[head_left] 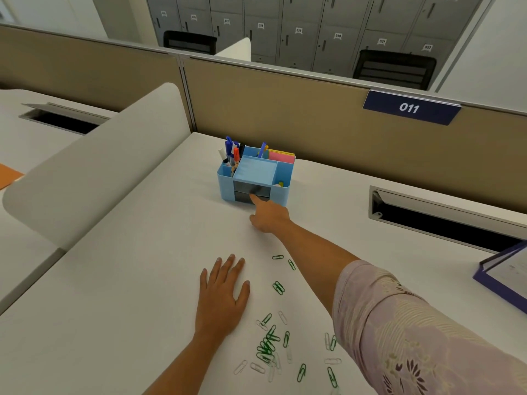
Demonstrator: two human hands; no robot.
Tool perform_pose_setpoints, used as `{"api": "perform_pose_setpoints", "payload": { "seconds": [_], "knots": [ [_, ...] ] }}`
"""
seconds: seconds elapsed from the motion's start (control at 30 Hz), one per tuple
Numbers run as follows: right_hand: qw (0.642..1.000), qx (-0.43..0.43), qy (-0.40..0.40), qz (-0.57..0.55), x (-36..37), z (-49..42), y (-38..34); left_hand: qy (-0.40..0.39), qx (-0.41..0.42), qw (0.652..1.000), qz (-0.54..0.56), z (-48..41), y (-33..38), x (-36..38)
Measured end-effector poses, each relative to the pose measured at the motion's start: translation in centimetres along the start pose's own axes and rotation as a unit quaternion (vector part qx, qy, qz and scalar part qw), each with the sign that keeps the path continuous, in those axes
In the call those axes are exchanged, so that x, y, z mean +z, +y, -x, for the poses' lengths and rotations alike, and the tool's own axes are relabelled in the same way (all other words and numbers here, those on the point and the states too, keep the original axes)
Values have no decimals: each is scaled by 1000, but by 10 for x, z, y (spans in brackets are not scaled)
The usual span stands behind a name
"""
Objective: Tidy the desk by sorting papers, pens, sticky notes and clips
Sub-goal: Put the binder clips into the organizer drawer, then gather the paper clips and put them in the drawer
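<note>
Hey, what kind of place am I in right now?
Most likely a shared office. The white desk backs onto a partition carrying a numbered plate, 011, and numbered grey lockers line the far wall behind black office chairs.

I see a navy rectangular "011" plate (410, 107) on the tan fabric partition (285, 109), grey metal lockers (313, 29) beyond.

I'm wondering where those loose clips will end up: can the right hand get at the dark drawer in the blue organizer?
Probably yes. The right hand is stretched out with its forefinger at the dark drawer in the front of the blue organizer, and nothing on the desk lies between them.
</note>
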State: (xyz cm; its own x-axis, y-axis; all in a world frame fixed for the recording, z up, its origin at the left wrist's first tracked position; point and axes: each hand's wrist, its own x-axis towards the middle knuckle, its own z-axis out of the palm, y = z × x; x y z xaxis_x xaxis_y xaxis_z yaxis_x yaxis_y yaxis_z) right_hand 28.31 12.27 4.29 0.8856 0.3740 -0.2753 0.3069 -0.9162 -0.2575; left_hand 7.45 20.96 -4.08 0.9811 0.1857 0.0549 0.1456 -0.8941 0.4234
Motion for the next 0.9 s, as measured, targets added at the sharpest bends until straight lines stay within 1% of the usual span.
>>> {"api": "perform_pose_setpoints", "payload": {
  "seconds": [0.33, 0.6, 0.7, 0.77, 0.83, 0.9],
  "knots": [
    [999, -24, 16, -23, 15, 20, -8, 5, 3, 1000, 4, -1, -1, 0],
    [997, -43, 59, -20, 27, 39, -10, 6, 3, 1000, 1, -1, -2, 2],
    [988, -66, 119, -71, 25, 49, -4, 6, 3, 1000, 1, -1, -2, 3],
    [980, -85, 135, -117, 29, 58, 5, 4, 3, 1000, -4, -1, -3, 3],
    [979, -107, 124, -118, 40, 67, 19, 3, 3, 1000, -7, -1, -3, 3],
    [983, -131, 84, -95, 55, 77, 38, 5, 5, 1000, -9, -1, -3, 2]
  ]
}}
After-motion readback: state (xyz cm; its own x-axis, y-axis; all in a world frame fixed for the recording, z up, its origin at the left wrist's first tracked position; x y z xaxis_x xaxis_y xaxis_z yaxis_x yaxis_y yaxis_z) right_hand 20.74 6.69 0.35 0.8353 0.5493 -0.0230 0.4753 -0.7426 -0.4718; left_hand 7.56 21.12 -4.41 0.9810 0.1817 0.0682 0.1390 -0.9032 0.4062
